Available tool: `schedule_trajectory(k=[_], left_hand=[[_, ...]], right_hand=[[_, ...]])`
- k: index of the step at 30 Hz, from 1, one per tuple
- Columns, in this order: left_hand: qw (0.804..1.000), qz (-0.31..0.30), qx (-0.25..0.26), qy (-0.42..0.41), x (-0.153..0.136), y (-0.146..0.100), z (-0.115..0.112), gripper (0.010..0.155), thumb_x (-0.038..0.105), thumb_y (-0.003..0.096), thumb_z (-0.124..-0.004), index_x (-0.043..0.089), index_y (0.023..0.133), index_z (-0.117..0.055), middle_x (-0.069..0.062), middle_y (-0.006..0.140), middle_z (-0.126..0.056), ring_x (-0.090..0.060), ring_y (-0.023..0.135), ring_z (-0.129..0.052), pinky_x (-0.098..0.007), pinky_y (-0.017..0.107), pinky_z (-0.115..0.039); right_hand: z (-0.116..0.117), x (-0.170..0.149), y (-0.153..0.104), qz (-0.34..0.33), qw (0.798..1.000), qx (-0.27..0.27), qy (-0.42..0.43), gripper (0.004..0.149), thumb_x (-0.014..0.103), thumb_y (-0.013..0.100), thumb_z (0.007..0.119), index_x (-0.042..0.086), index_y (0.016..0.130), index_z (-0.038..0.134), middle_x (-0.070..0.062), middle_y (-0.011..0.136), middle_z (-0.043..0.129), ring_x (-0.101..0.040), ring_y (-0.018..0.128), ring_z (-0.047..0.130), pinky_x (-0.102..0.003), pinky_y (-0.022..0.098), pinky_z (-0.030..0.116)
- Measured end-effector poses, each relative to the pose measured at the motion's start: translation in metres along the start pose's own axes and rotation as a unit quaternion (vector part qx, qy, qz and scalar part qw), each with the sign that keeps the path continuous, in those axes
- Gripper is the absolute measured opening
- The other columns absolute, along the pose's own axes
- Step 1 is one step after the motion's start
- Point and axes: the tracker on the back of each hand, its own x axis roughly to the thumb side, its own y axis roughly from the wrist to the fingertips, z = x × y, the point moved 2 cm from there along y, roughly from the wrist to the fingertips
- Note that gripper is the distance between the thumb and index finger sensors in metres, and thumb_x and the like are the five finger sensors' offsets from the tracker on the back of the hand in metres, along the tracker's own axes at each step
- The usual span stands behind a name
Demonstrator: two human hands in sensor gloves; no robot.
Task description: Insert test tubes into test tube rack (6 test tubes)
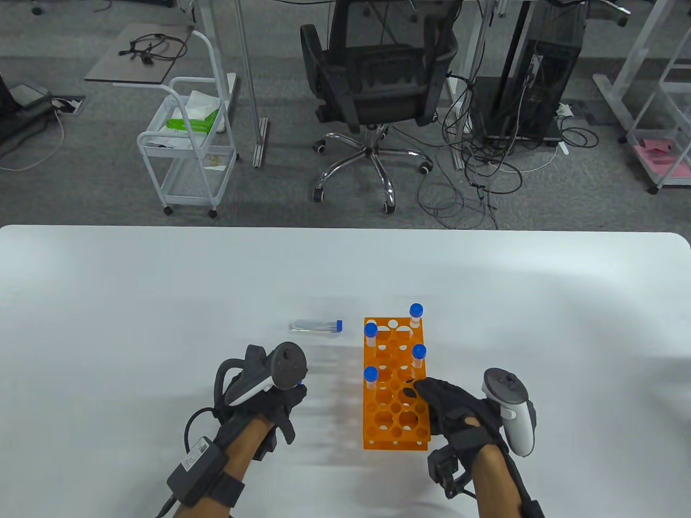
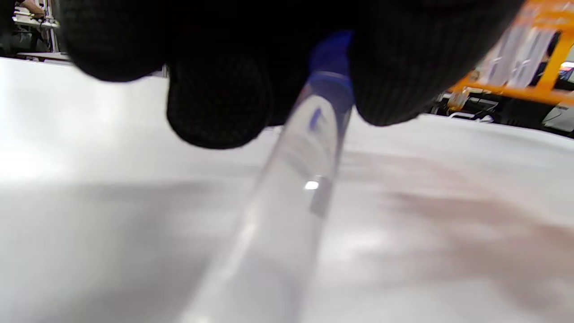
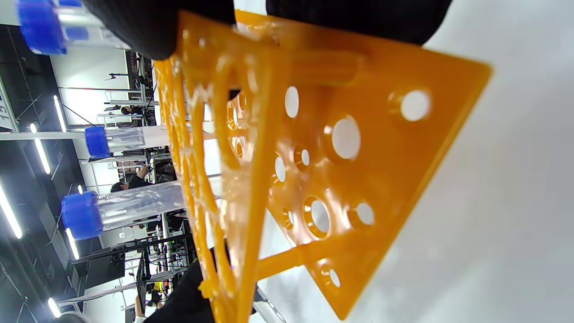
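**Fifth tube in hand, rack just to its right**

While the right hand (image 1: 459, 413) grips the near right edge of the orange test tube rack (image 1: 394, 426), the left hand (image 1: 270, 399) hangs just left of it, and is the nearer hand to the open holes. Its fingers (image 2: 215, 103) pinch a capped test tube (image 2: 291, 188) at the blue cap end, long axis sloping cap-up and bottom down toward the bench (image 1: 162, 302). Four capped tubes (image 1: 370, 377) stand upright in the rack. One loose tube (image 1: 316, 325) lies flat on the bench left of the rack's far end, long axis left-right, cap pointing right toward the rack.
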Motion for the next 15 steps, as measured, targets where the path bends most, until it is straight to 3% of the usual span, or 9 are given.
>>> schedule_trajectory(k=[9,15], left_hand=[[0.997,-0.05,0.051,0.005,0.024,-0.015,0.026,0.054,0.048,0.0349,-0.091,0.017,0.078,-0.087,-0.007,0.056,-0.102,-0.018,0.034,-0.104,-0.043,0.031,-0.084],[0.994,-0.075,0.077,-0.004,0.035,-0.022,0.036,0.054,0.048,0.035,-0.09,0.017,0.078,-0.087,-0.007,0.055,-0.101,-0.018,0.034,-0.103,-0.043,0.031,-0.084]], right_hand=[[0.001,-0.002,0.001,0.006,1.0,0.006,0.0,0.045,0.05,0.053,0.066,0.028,0.09,0.077,-0.017,0.108,0.056,-0.035,0.085,0.078,-0.057,0.062,0.066],[0.001,-0.003,0.002,0.008,1.0,0.002,-0.002,0.045,0.05,0.053,0.066,0.028,0.09,0.077,-0.017,0.108,0.056,-0.035,0.085,0.078,-0.057,0.062,0.066]])
